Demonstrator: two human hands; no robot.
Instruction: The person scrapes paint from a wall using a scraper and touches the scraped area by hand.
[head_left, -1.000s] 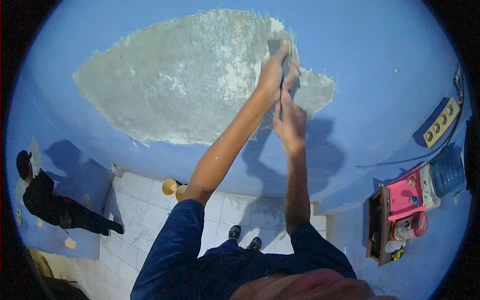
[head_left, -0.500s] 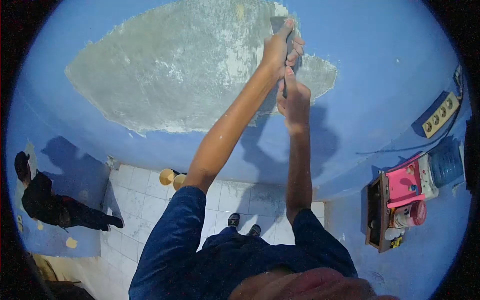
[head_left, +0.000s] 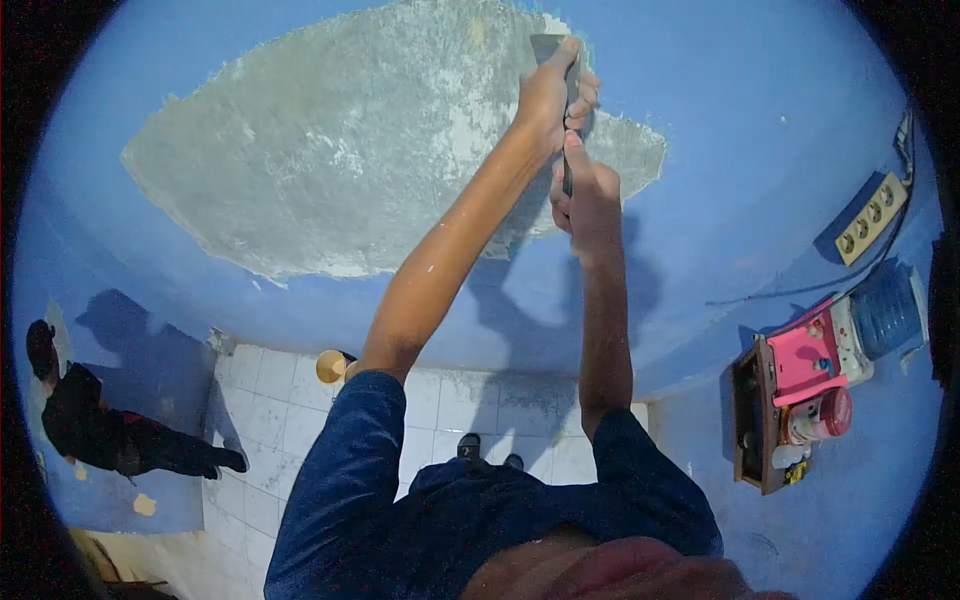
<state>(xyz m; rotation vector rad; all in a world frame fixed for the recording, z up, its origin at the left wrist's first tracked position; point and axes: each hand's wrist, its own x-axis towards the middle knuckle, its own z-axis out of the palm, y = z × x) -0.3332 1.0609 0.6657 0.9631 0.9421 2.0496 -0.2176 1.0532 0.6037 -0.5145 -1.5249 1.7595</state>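
Observation:
A scraper [head_left: 545, 46] with a flat dark blade is up against the wall, near the upper right part of a grey bare patch [head_left: 290, 150]. My left hand [head_left: 546, 98] is closed round it just below the blade, the thumb laid up along it. Lower down, my right hand [head_left: 592, 200] grips the dark handle end. Pale flakes and ragged blue paint edge the patch around the blade. Part of the handle is hidden by my fingers.
Another person [head_left: 90, 420] in dark clothes stands by the left wall. Yellowish buckets [head_left: 331, 367] sit on the white tiled floor [head_left: 285, 425]. On the right are a power strip [head_left: 868, 220], a blue water bottle [head_left: 885, 315], a pink object [head_left: 805, 365] and a wooden shelf [head_left: 765, 410].
The view has shifted slightly. In it, the scraper and both hands appear a little further left. Both hands keep their hold.

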